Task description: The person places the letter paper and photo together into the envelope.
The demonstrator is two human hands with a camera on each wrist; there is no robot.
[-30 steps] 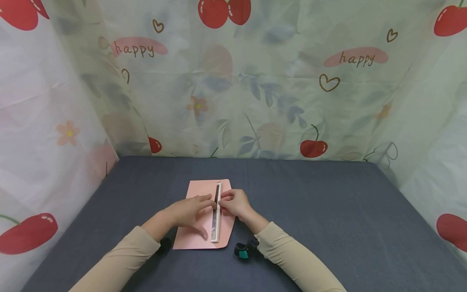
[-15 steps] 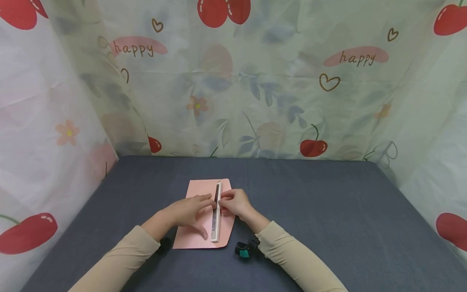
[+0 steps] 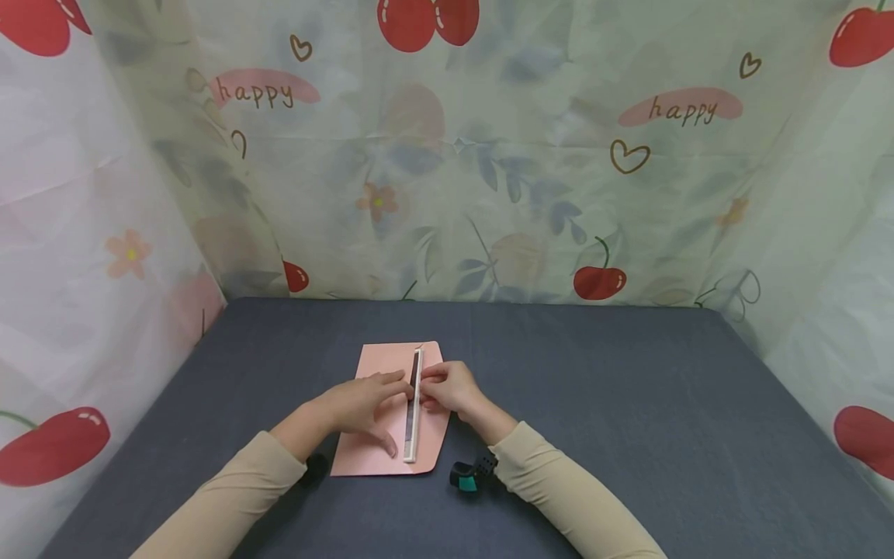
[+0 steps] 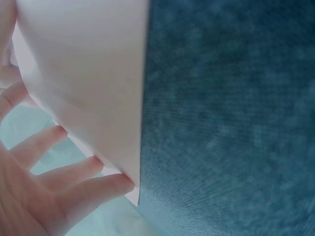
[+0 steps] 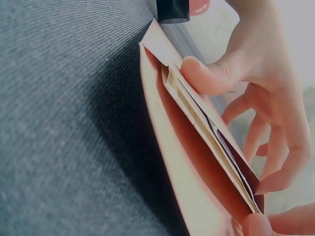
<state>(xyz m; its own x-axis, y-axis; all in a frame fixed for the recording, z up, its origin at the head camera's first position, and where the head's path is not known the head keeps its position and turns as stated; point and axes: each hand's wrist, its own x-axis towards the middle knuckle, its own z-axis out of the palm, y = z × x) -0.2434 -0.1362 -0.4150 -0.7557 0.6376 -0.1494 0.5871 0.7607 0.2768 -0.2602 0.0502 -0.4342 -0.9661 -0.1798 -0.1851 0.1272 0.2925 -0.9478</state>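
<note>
A pink envelope (image 3: pixel 380 359) lies on the table, its flap (image 3: pixel 434 435) folded out to the right. In its mouth sits a thin stack of cards (image 3: pixel 410 444) with cream-white edges and a dark printed strip along the left side. My left hand (image 3: pixel 359 405) rests on the envelope with fingers spread, its index fingertip at the stack's left edge. My right hand (image 3: pixel 452 388) pinches the stack's white edge from the right with thumb and fingers. In the right wrist view the cards (image 5: pixel 197 118) stand in the gaping mouth, and only the right fingertips (image 5: pixel 258 225) show.
A dark grey cloth (image 3: pixel 594 404) covers the table. Behind it hangs a curtain (image 3: pixel 524 155) printed with cherries, flowers and the word happy. A black wrist device (image 3: pixel 466 477) with a teal patch hangs at the right sleeve (image 3: pixel 559 489).
The cards tilt a sliver further, so their white edge looks slightly narrower and further left. Both hands stay nearly still, and the envelope keeps its place.
</note>
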